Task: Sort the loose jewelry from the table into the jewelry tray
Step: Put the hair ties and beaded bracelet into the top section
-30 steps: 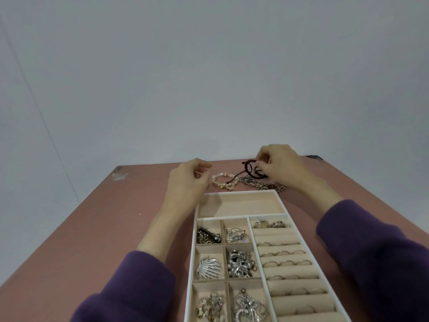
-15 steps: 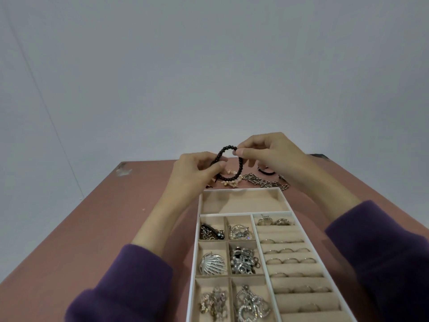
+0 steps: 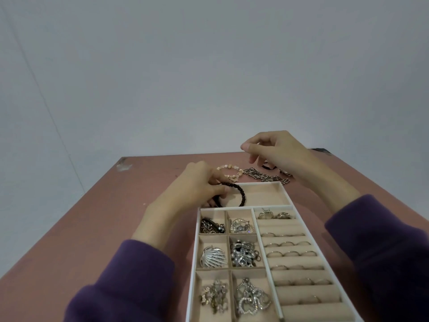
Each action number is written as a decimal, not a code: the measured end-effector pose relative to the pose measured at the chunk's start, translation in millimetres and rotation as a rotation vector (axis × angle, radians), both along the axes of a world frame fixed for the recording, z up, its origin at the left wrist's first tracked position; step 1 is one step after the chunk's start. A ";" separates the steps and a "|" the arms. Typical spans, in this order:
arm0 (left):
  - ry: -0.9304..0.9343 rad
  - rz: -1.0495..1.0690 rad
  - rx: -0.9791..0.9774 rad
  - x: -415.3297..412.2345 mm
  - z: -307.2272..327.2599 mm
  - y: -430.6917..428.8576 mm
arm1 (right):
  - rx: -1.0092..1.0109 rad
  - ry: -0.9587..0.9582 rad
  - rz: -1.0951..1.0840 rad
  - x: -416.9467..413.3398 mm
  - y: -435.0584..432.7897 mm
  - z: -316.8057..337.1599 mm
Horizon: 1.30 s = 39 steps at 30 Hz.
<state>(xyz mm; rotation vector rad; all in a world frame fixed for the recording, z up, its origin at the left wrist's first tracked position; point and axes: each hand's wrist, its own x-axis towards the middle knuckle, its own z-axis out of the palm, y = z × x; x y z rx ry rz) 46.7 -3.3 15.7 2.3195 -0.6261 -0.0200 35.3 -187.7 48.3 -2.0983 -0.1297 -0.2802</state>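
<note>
Over tray's (image 3: pixel 267 196) far compartment L hand (image 3: pixel 192 190) fingers (image 3: pixel 217 189) pinch black bracelet (image 3: pixel 242 194), R hand (image 3: pixel 281 152) loose-curled, empty; pearl bracelet (image 3: pixel 229 171) + chain (image 3: pixel 262 176) unsorted on surface (image 3: pixel 139 205).

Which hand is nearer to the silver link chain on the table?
Right. The right hand is over the right end of the chain; the left hand, holding the dark bracelet, is farther left.

The tray (image 3: pixel 274 206) sits on the surface (image 3: pixel 92 217), right of centre: small compartments (image 3: pixel 228 252) left, ring rolls (image 3: pixel 294 260) right, long compartment (image 3: pixel 264 196) across the far end. The left hand (image 3: pixel 197 189) holds a bracelet (image 3: pixel 241 194) at its left end. Behind the tray lie a loose bracelet (image 3: pixel 229 171) and, rightward, a link chain (image 3: pixel 264 176), partly beneath the right hand (image 3: pixel 278 152).
</note>
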 end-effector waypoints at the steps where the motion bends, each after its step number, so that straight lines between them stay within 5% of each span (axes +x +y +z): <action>1: -0.065 0.005 0.066 0.7 -0.5 -0.1 | -0.002 -0.002 0.001 0.5 -0.3 -0.3; 6: -0.226 0.019 0.230 2.3 -1.3 -0.2 | -0.018 -0.015 -0.004 4.4 -3.5 -2.9; 17: -0.250 0.123 0.296 3.7 -4.1 2.7 | -0.097 -0.032 -0.137 17.5 -24.0 -16.1; 29: -0.164 0.169 0.203 9.0 -7.5 5.8 | -0.593 -0.096 -0.321 48.7 -57.3 -34.0; 39: -0.160 0.186 0.164 13.1 -11.4 5.7 | -0.881 -0.023 -0.211 65.8 -54.7 -36.7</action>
